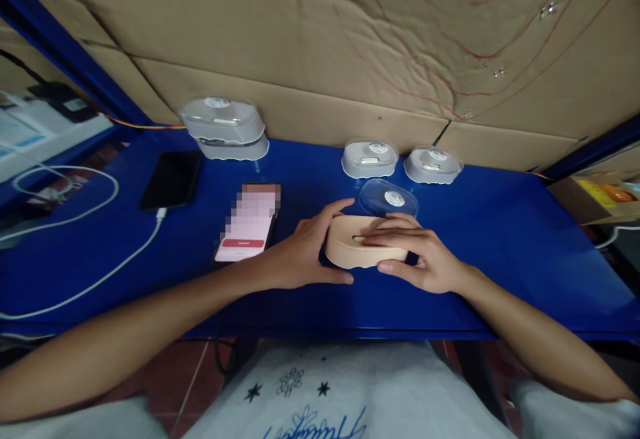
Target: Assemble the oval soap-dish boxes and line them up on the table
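Observation:
A beige oval lidded box (343,247) with a wavy lower edge sits on the blue table in front of me. My left hand (305,252) is beside its left end, fingers and thumb stretched apart around it; I cannot tell whether they touch it. Over the right part of the box lies my right hand (425,256), its fingers across the top by the small handle and its thumb at the front edge. Just behind the box is a clear plastic cover (375,194) with a round white sticker, partly hidden by my right fingers.
Two grey boxes with clear covers, one left (370,159) and one right (433,164), stand along the cardboard backing. Stacked grey boxes (225,126) are farther left. A lit phone (247,219) and a dark phone (171,179) on a white cable (125,279) lie left on the table.

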Demonstrator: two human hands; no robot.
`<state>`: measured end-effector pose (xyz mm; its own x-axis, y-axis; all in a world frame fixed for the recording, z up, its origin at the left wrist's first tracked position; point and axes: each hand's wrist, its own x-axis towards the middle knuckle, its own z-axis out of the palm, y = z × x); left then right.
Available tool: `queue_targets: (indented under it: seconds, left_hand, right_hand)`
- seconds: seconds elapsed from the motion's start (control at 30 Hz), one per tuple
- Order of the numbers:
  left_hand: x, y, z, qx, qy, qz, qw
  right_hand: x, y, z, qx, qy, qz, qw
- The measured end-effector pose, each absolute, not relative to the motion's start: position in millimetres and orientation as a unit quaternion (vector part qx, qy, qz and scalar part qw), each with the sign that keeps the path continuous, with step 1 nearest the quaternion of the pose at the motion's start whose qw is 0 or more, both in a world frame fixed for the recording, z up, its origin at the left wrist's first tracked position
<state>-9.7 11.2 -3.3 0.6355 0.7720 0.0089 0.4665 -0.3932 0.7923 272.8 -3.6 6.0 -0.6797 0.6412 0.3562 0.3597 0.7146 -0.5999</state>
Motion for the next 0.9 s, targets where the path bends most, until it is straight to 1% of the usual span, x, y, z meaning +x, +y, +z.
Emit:
queue_targets:
  seconds: [0.1,0.2,0.3,0.43,0.53,0.67,0.73,0.83,0.9]
  left_hand:
    - [-10,10,0,0.809,0.381,0.176,0.411]
    - [-10,9,-1,0.824,0.368,0.174,0.394]
    - [-9,9,-6,0.826,0.367,0.183,0.386]
    - [-7,8,-13,0.822,0.404,0.208,0.342]
    - [-7,1,-11,0.831,0.417,0.197,0.311]
    - [-6,-9,0,0.875,0.354,0.104,0.314]
    - [-6,-11,3,0.884,0.336,0.08,0.315]
    - [-6,-9,2,0.875,0.336,0.103,0.334]
    - [-7,-7,-1,0.853,0.346,0.165,0.354]
  right_hand:
    - [271,-6,8,-0.278,-0.884,0.238,0.29]
    - [268,-8,6,-0.27,-0.885,0.241,0.292]
    - [268,-7,3,-0.278,-0.875,0.239,0.316]
    - [274,-1,-4,-0.327,-0.863,0.163,0.35]
    - [278,6,-12,-0.371,-0.862,0.096,0.331]
    - [279,12,-18,-0.398,-0.878,0.055,0.26]
    - [279,13,-17,-0.4,-0.884,0.046,0.236]
    - [281,12,-12,-0.378,-0.888,0.05,0.257]
    - [282,8,-7,-0.334,-0.9,0.056,0.273]
